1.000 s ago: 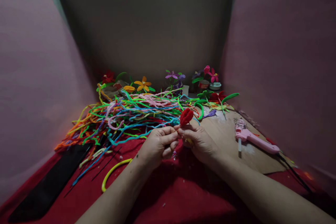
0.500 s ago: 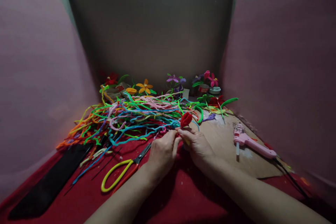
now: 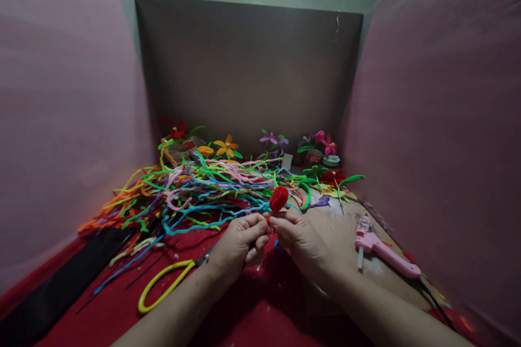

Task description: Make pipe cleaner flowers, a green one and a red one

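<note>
A red fuzzy pipe-cleaner flower bud stands upright above my fingertips, in the middle of the view. My right hand pinches it at its base. My left hand is closed too, its thumb and finger meeting the right fingertips at the bottom of the bud. What exactly the left fingers grip there is too small to make out. Behind both hands lies a big heap of coloured pipe cleaners. Yellow-handled scissors rest beside my left forearm, partly covered by it.
A pink glue gun with a black cord lies on a cardboard sheet at right. A long black object lies at left. Pipe-cleaner flowers and a small jar stand along the back, between pink side panels.
The view has tilted up a little. Both hands and the red bud sit slightly lower and further left in view; the bud has turned, and the left fingers have shifted at its base.
</note>
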{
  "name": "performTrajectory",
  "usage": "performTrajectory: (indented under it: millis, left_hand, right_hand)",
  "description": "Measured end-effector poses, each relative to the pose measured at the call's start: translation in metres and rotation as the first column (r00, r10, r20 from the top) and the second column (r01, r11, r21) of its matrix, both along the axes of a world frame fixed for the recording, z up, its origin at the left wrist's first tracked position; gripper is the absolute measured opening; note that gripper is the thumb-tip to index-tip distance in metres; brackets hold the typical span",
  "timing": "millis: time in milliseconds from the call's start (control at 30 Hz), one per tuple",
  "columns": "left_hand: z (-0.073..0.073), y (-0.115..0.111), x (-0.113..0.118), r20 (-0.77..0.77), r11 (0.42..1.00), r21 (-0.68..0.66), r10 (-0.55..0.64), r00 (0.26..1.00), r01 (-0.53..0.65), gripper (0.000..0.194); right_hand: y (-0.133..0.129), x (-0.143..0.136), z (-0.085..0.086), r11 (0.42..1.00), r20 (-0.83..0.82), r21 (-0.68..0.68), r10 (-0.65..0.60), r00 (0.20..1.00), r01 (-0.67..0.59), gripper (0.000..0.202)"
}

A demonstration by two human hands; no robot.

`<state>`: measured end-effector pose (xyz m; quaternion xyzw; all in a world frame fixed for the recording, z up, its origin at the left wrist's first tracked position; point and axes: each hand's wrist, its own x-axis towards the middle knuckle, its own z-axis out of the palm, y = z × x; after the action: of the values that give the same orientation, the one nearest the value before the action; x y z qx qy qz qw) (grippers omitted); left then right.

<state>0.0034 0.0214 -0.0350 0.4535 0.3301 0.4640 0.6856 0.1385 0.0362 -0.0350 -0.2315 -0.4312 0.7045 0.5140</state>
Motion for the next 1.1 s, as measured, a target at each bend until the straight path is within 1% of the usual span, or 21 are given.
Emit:
performTrajectory:
  millis: [133, 233, 300, 367, 433, 500, 633, 700, 733, 800, 833, 900, 967, 1000, 1033, 1100]
  left_hand:
    - [-0.008, 0.001, 0.001, 0.174, 0.992, -0.062, -0.095, 0.980, 0.107, 0.017]
    - [-0.011, 0.002, 0.000, 0.215, 0.983, -0.095, -0.134, 0.967, 0.157, 0.014]
    - [-0.010, 0.002, 0.000, 0.182, 0.981, -0.102, -0.147, 0.972, 0.167, 0.015]
    - [-0.009, 0.002, 0.000, 0.128, 0.984, -0.095, -0.138, 0.982, 0.151, 0.020]
    - [-0.007, -0.001, 0.001, 0.045, 0.990, -0.071, -0.118, 0.992, 0.121, 0.028]
    - [-0.005, -0.004, 0.003, -0.056, 0.996, -0.036, -0.087, 0.995, 0.085, 0.032]
    - [0.002, -0.011, 0.006, -0.216, 0.999, 0.038, -0.009, 0.976, 0.018, 0.022]
    - [0.005, -0.011, 0.007, -0.258, 0.997, 0.070, 0.048, 0.965, -0.031, 0.021]
    - [0.005, -0.011, 0.006, -0.255, 0.996, 0.072, 0.074, 0.964, -0.057, 0.021]
    - [0.003, -0.008, 0.005, -0.191, 0.995, 0.031, 0.096, 0.977, -0.092, 0.022]
    - [0.002, -0.006, 0.005, -0.145, 0.996, -0.008, 0.082, 0.986, -0.084, 0.024]
    - [-0.002, -0.002, 0.003, -0.074, 0.996, -0.079, 0.024, 0.997, -0.030, 0.030]
    - [-0.005, 0.001, 0.001, -0.058, 0.993, -0.113, -0.026, 0.998, 0.019, 0.033]
    - [-0.006, 0.002, -0.001, -0.067, 0.993, -0.119, -0.033, 0.997, 0.025, 0.032]
    - [-0.007, 0.003, -0.002, -0.078, 0.993, -0.120, -0.027, 0.997, 0.017, 0.031]
    - [-0.008, 0.003, -0.004, -0.089, 0.993, -0.117, 0.010, 0.996, -0.020, 0.029]
  right_hand:
    - [0.003, 0.003, -0.008, 0.997, -0.010, -0.049, 0.052, 0.999, -0.052, 0.017]
    - [0.003, 0.003, -0.013, 0.996, 0.009, -0.064, 0.069, 0.998, -0.069, 0.014]
    - [0.002, 0.003, -0.013, 0.998, 0.002, -0.053, 0.043, 0.999, -0.043, 0.012]
    - [0.002, 0.002, -0.011, 0.999, -0.011, -0.045, 0.017, 1.000, -0.018, 0.011]
    - [0.002, 0.003, -0.009, 0.999, -0.020, -0.042, 0.003, 1.000, -0.004, 0.011]
    - [0.001, 0.005, -0.008, 0.999, -0.026, -0.038, -0.020, 0.999, 0.019, 0.011]
    - [-0.001, 0.012, -0.006, 0.995, -0.019, -0.055, -0.089, 0.996, 0.088, 0.012]
    - [-0.002, 0.016, -0.005, 0.992, -0.025, -0.067, -0.112, 0.993, 0.110, 0.012]
    - [-0.002, 0.018, -0.003, 0.990, -0.029, -0.079, -0.116, 0.993, 0.114, 0.013]
    - [-0.001, 0.020, 0.001, 0.987, -0.052, -0.111, -0.121, 0.991, 0.115, 0.014]
    - [0.001, 0.022, 0.004, 0.984, -0.075, -0.135, -0.127, 0.989, 0.116, 0.015]
    - [0.004, 0.025, 0.010, 0.971, -0.130, -0.210, -0.143, 0.981, 0.114, 0.016]
    - [0.008, 0.029, 0.013, 0.951, -0.163, -0.291, -0.154, 0.975, 0.102, 0.019]
    - [0.009, 0.032, 0.014, 0.947, -0.162, -0.309, -0.141, 0.977, 0.086, 0.021]
    - [0.009, 0.034, 0.013, 0.952, -0.151, -0.299, -0.113, 0.982, 0.063, 0.021]
    - [0.009, 0.039, 0.011, 0.977, -0.128, -0.210, 0.006, 0.992, -0.034, 0.019]
